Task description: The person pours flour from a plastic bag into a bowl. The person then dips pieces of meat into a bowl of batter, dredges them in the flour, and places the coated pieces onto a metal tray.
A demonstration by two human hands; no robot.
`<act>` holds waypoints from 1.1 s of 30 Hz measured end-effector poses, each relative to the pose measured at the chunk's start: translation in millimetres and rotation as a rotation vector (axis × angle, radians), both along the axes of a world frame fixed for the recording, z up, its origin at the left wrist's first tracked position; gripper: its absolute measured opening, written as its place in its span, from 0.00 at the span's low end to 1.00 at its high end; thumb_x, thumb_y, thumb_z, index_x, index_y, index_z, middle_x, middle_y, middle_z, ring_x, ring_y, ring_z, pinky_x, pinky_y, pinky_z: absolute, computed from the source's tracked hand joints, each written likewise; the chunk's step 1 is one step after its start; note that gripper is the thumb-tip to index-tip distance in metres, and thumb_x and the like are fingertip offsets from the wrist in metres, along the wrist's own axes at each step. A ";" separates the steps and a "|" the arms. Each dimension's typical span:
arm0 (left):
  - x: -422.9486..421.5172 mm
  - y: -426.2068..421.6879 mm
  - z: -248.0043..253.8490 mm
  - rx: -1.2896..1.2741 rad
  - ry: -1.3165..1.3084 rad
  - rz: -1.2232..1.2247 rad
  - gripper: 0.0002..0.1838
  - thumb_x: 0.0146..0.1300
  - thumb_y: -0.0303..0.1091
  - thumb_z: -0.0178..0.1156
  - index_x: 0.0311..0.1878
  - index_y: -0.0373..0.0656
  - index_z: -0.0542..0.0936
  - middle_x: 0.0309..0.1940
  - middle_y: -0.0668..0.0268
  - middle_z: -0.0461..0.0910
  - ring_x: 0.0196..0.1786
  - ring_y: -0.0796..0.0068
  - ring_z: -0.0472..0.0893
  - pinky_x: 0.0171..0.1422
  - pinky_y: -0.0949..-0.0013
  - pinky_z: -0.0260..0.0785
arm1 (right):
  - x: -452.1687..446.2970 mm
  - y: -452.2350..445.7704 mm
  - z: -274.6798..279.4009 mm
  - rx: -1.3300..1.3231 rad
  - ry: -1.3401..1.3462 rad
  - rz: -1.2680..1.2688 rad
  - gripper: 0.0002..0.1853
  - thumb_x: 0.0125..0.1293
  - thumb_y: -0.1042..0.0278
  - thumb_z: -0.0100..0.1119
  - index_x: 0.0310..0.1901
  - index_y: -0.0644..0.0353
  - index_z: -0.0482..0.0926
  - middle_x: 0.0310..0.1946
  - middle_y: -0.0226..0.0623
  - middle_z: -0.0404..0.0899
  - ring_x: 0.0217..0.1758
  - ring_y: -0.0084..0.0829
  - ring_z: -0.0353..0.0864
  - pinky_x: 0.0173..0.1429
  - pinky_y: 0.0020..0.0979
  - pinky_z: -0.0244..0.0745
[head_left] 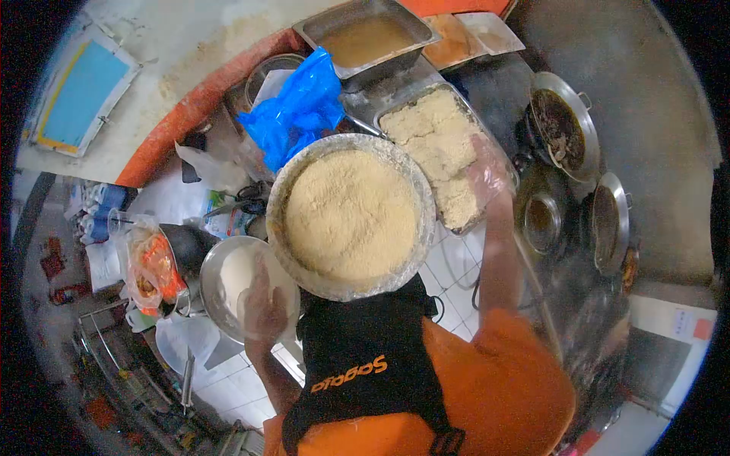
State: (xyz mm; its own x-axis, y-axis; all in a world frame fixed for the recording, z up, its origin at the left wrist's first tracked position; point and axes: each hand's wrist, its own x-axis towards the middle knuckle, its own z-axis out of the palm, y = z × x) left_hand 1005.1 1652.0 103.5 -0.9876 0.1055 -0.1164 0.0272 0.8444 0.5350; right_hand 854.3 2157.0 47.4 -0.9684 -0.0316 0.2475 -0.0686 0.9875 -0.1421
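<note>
My left hand (264,304) is over a steel bowl (215,292) of creamy white batter (237,275). Its fingers look stretched out, though their tips are hard to make out against the batter. On the other side, my right hand (490,169) rests at the edge of a metal tray (502,144) holding crumb-coated pieces (437,133). It seems to have a clear plastic glove on, and its fingers are too blurred to tell their pose. Between both hands stands a large round basin (427,199) full of pale yellow breading crumbs (350,216).
A blue plastic bag (298,110) lies behind the basin. Pans of dark oil (563,125) stand at the right on the stove. At the back is a rectangular pan (365,42) of brownish liquid. An orange-filled bag (152,266) sits at the left.
</note>
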 end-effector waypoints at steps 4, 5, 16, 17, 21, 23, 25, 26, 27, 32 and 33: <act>-3.4 2.0 20.1 0.108 -0.126 0.072 0.38 0.62 0.23 0.53 0.78 0.35 0.56 0.71 0.39 0.64 0.69 0.38 0.70 0.72 0.49 0.64 | -67.6 47.9 -63.8 -0.324 0.065 -0.061 0.33 0.59 0.62 0.68 0.67 0.56 0.74 0.59 0.50 0.79 0.63 0.51 0.76 0.70 0.47 0.68; -3.5 2.7 24.7 0.093 -0.143 0.093 0.39 0.62 0.23 0.53 0.78 0.36 0.56 0.71 0.39 0.65 0.69 0.38 0.70 0.72 0.49 0.64 | -78.3 39.3 -52.8 -0.195 0.131 -0.007 0.31 0.61 0.60 0.68 0.66 0.57 0.75 0.56 0.49 0.81 0.58 0.50 0.80 0.66 0.48 0.72; 55.3 -70.0 39.5 -0.038 -0.084 0.329 0.38 0.65 0.26 0.53 0.79 0.39 0.55 0.75 0.42 0.59 0.76 0.43 0.62 0.78 0.55 0.55 | -163.2 27.4 -45.0 -0.430 -0.058 -0.230 0.16 0.66 0.61 0.67 0.45 0.67 0.82 0.42 0.42 0.84 0.45 0.39 0.80 0.54 0.37 0.75; 59.1 -73.7 47.1 -0.052 -0.074 0.378 0.38 0.65 0.26 0.53 0.79 0.39 0.55 0.75 0.42 0.59 0.76 0.43 0.62 0.78 0.55 0.55 | -178.1 60.5 -84.9 -0.401 -0.058 -0.156 0.15 0.67 0.61 0.64 0.44 0.67 0.84 0.45 0.49 0.84 0.47 0.42 0.80 0.60 0.39 0.73; 78.9 -114.0 81.4 -0.187 0.153 0.466 0.36 0.63 0.26 0.58 0.76 0.38 0.62 0.72 0.46 0.67 0.75 0.48 0.67 0.77 0.57 0.60 | -125.1 26.7 -22.6 -0.643 -0.103 -0.015 0.16 0.73 0.63 0.55 0.52 0.65 0.83 0.51 0.46 0.84 0.58 0.42 0.81 0.65 0.37 0.73; 78.0 -143.9 92.6 -0.171 0.328 0.458 0.34 0.63 0.27 0.60 0.74 0.38 0.65 0.68 0.45 0.71 0.72 0.49 0.71 0.73 0.58 0.65 | -126.9 50.1 -50.4 -0.436 -0.096 0.030 0.19 0.74 0.59 0.53 0.55 0.65 0.81 0.54 0.47 0.83 0.60 0.44 0.81 0.65 0.39 0.73; 71.3 -170.0 106.2 -0.243 0.421 0.481 0.31 0.64 0.28 0.60 0.72 0.38 0.69 0.66 0.45 0.74 0.69 0.49 0.74 0.69 0.58 0.69 | -126.6 60.4 -61.6 -0.325 -0.118 0.072 0.22 0.75 0.56 0.51 0.57 0.65 0.80 0.57 0.48 0.82 0.61 0.47 0.80 0.65 0.41 0.73; 67.4 -198.6 101.1 -0.226 0.472 0.465 0.29 0.65 0.28 0.61 0.70 0.37 0.71 0.63 0.46 0.76 0.65 0.49 0.78 0.66 0.58 0.71 | -125.8 63.3 -63.4 -0.288 -0.119 0.082 0.23 0.75 0.54 0.50 0.59 0.66 0.79 0.58 0.48 0.81 0.62 0.48 0.79 0.65 0.42 0.73; 60.3 -223.1 98.3 -0.199 0.522 0.433 0.27 0.65 0.28 0.61 0.68 0.37 0.74 0.61 0.47 0.79 0.62 0.50 0.81 0.64 0.58 0.73 | -125.7 64.9 -62.2 -0.281 -0.134 0.088 0.25 0.75 0.53 0.49 0.60 0.66 0.79 0.60 0.48 0.81 0.62 0.49 0.79 0.65 0.43 0.73; -14.0 -275.6 104.5 -0.232 0.287 0.373 0.19 0.68 0.27 0.59 0.62 0.36 0.77 0.54 0.54 0.84 0.51 0.61 0.85 0.59 0.60 0.76 | -83.0 3.3 -3.9 -0.660 -0.334 -0.055 0.24 0.76 0.52 0.50 0.55 0.66 0.82 0.55 0.49 0.84 0.57 0.46 0.83 0.63 0.39 0.74; -32.8 -274.5 102.7 -0.331 0.093 0.311 0.15 0.68 0.26 0.58 0.57 0.36 0.79 0.50 0.54 0.85 0.48 0.61 0.85 0.57 0.61 0.77 | -73.0 4.7 -15.3 -0.712 -0.106 0.029 0.24 0.76 0.51 0.51 0.54 0.66 0.83 0.52 0.49 0.85 0.55 0.46 0.84 0.62 0.39 0.76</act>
